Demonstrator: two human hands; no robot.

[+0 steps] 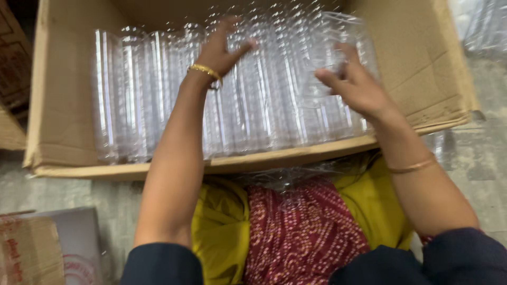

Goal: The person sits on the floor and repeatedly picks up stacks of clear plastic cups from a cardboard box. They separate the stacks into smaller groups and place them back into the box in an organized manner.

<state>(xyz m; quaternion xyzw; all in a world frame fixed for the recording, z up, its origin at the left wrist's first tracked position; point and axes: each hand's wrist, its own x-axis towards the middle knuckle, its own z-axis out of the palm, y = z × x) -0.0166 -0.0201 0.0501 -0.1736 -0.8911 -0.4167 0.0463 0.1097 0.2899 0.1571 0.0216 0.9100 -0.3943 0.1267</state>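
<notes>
Cardboard box (63, 105) walls hem in clear plastic packs (274, 100), blurred, seemingly upright. Left hand (219, 50) spread flat on them; right hand (354, 84) pinching one.

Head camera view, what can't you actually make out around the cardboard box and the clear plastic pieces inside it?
- Clear plastic pieces: motion blur and glare hide their exact shape and number.
- Cardboard box: its far wall is cut off by the top edge.
- Left hand: fingers blurred, grip unclear.
- Right hand: fingertips lost in blurred plastic.
- Box bottom: hidden under the plastic.
- Carton at lower left: cut off by the frame.
</notes>
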